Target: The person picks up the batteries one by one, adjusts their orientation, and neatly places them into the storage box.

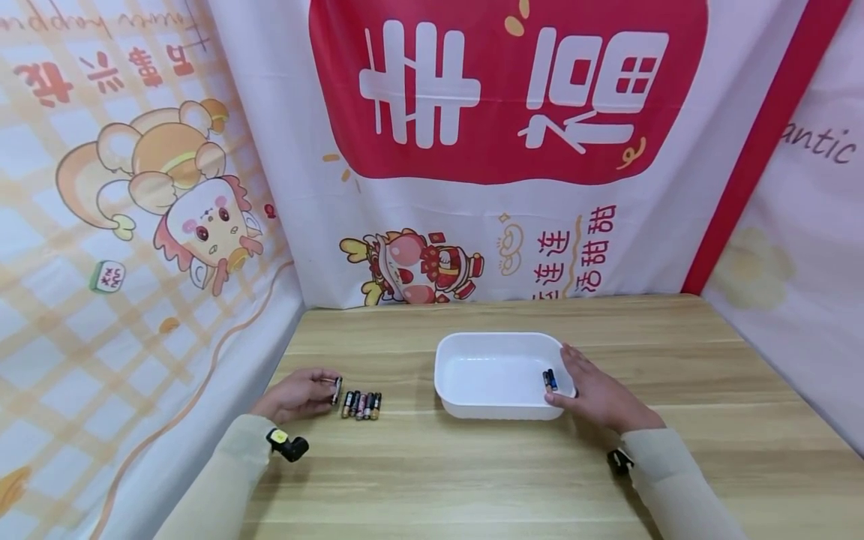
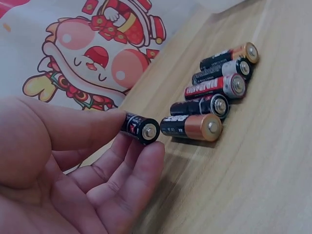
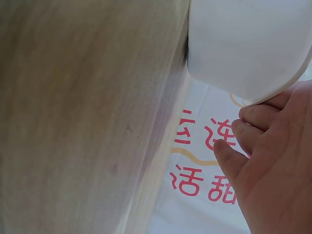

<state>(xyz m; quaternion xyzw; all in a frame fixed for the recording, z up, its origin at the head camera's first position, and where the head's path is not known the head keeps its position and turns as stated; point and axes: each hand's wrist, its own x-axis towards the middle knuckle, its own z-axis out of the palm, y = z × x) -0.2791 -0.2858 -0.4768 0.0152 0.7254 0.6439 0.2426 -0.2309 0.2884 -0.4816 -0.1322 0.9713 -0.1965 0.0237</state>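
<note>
At the left, my left hand (image 1: pixel 307 394) pinches a black AA battery (image 2: pixel 140 127) between thumb and fingers, its metal end showing in the left wrist view. Right beside it, a row of several batteries (image 1: pixel 361 405) lies side by side on the table; a copper-and-black battery (image 2: pixel 191 127) is nearest the held one. My right hand (image 1: pixel 601 390) grips the right end of a white plastic box (image 1: pixel 496 412), its thumb at the near corner and its fingers along the outer rim. Two small batteries (image 1: pixel 550 379) lie inside the box at that end.
The wooden table (image 1: pixel 432 480) extends around the box and the battery row. Printed cloth (image 1: pixel 270 150) hangs behind the table and along its left and right sides. Each sleeve cuff carries a small black wrist camera (image 1: pixel 290 445).
</note>
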